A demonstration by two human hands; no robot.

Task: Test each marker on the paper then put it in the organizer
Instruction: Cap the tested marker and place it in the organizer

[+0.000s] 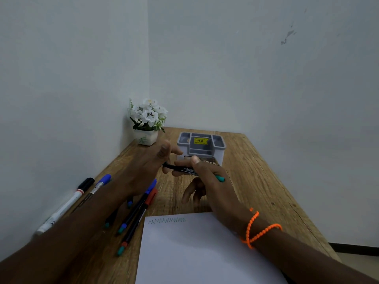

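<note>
Marker: we see a slim black marker (185,168) with a teal end, held level above the desk (256,171), just before the organizer (202,145)
Right hand (207,177): fingers curled round the barrel
Left hand (155,158): fingers pinch the marker's other end
Organizer: grey plastic, boxy compartments, yellow sticker
Paper (194,253): smooth white sheet at the near edge, one zigzag line
Desk: grained wood, open room on the right; spare pens (137,212) lie left
</note>
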